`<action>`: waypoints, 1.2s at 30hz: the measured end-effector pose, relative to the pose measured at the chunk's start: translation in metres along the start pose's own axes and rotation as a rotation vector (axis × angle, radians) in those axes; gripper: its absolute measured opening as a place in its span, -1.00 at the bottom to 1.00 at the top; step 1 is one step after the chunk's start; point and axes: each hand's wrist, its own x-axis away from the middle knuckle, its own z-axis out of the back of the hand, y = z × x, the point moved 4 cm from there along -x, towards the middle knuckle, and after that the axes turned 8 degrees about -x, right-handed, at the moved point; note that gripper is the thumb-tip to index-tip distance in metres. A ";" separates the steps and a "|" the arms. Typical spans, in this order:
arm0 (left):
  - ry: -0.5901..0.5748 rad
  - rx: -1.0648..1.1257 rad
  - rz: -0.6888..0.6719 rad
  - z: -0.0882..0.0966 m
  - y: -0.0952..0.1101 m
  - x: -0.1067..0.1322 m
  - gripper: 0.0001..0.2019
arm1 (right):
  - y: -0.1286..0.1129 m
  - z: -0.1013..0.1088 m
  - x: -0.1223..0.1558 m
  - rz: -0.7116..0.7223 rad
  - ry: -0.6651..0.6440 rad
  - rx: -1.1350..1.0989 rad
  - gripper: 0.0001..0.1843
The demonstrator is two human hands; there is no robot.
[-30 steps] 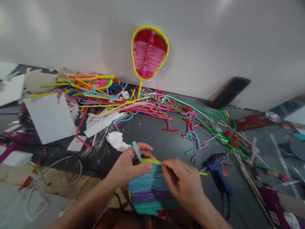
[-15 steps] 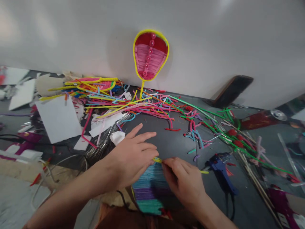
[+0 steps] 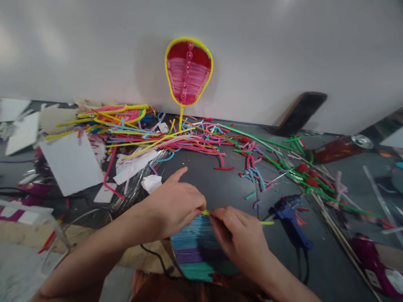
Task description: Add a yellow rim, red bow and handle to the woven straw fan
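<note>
From the head camera, your left hand (image 3: 171, 209) and right hand (image 3: 239, 243) meet at one fuzzy yellow pipe cleaner (image 3: 205, 212). It runs along the top edge of a rounded woven panel (image 3: 193, 251).

Your left grip is clenched on the yellow stem at that edge. Its forefinger sticks out straight, away from you. Your right grip pinches the same stem between thumb and fingertips, just beside the left. The stem's free end pokes out past the right grip towards the glue gun.

The panel lies under both grips, close to your body. It is ribbed with tight rows in three bands: pale blue, purple and teal.

Right of your right grip, one blue glue gun (image 3: 291, 218) lies on the dark, smooth table (image 3: 204, 176). Beyond your left grip sits one crumpled white tissue (image 3: 151, 183). Further left lies one flat white card (image 3: 71, 163).

Far beyond both grips sprawls a tangled heap of pipe cleaners (image 3: 163, 136) in many colours, too many to count. Behind the heap, one finished paddle (image 3: 188, 71) leans upright on the white wall. It has a yellow rim, a red and pink filling and a row of beads down the middle.

Far to the right, one dark phone (image 3: 302, 112) leans against the wall, and one red can (image 3: 338, 149) lies on its side.
</note>
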 end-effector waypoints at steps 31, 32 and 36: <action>-0.058 0.040 0.060 -0.004 -0.007 -0.003 -0.77 | 0.000 -0.005 0.025 0.011 0.003 -0.032 -0.73; -0.056 0.042 0.060 -0.004 -0.008 -0.001 -0.76 | 0.002 -0.006 0.025 0.005 0.004 -0.031 -0.73; 0.132 0.041 0.089 0.008 -0.015 0.009 -0.69 | 0.006 -0.006 0.026 0.001 0.024 -0.006 -0.73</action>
